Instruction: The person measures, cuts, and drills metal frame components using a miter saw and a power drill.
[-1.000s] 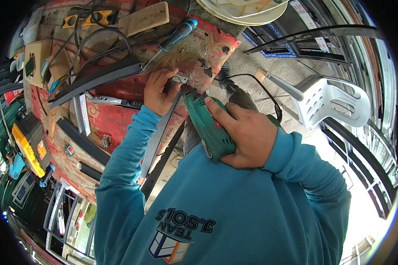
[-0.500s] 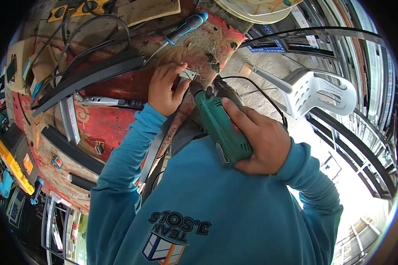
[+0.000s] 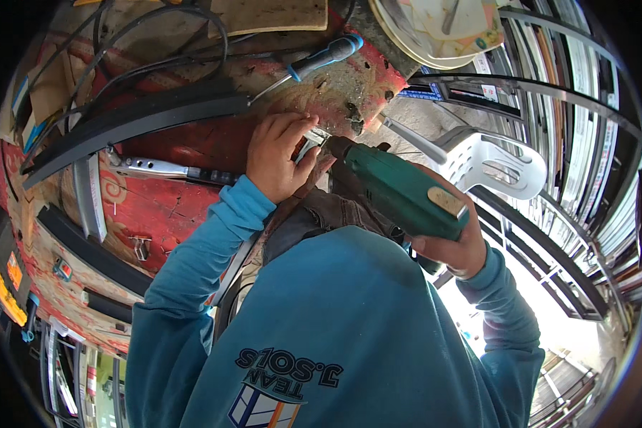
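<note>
My left hand (image 3: 278, 155) presses a small silvery metal piece (image 3: 317, 134) down at the table's corner, its thumb and fingers closed around the piece. A green power drill (image 3: 403, 187) is gripped in my right hand (image 3: 458, 246), which wraps round its rear part; some of those fingers are hidden beneath the body. The drill's dark nose points left at the metal piece and ends right beside it; whether the bit touches cannot be made out. Beyond my left hand lies a blue-and-black screwdriver (image 3: 327, 57).
The worn red table (image 3: 160, 207) carries a long dark profile (image 3: 143, 127), a ratchet-like metal tool (image 3: 167, 170), a short grey channel (image 3: 89, 196), black cables and a wooden board (image 3: 269, 14). Right of it stand a white plastic chair (image 3: 496, 164) and racked long profiles (image 3: 585, 107).
The drill's rear end has swung to the right, with my right hand going along. My left hand still holds the metal piece. The whole view has shifted somewhat.
</note>
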`<act>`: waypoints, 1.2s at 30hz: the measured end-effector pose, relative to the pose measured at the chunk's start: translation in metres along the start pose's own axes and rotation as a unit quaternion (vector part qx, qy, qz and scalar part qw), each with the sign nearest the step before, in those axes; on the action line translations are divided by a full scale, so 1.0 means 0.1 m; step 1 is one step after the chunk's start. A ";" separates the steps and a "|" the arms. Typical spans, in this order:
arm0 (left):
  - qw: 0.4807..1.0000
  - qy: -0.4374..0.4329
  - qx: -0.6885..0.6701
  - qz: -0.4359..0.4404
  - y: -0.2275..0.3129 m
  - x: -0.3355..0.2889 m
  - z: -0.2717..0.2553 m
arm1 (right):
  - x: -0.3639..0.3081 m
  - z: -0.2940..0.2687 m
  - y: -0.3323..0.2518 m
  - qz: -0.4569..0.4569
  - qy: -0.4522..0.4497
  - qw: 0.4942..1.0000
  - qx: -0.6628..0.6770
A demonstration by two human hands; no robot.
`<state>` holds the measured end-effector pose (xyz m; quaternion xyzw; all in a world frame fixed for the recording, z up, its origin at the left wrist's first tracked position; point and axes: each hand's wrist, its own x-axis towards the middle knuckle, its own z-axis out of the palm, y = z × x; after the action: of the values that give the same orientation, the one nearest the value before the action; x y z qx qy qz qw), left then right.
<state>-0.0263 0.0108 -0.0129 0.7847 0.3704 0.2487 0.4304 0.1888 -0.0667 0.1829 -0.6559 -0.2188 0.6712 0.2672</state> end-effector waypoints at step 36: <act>0.883 0.405 -0.056 -0.232 0.18 -1.12 -0.42 | 0.33 0.40 -0.77 -0.142 -0.445 0.884 -0.021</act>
<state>-0.1172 -0.0636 0.0157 0.4818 0.6695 0.4579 0.3316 0.1543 0.0149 0.2092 -0.2559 -0.4194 0.8425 0.2211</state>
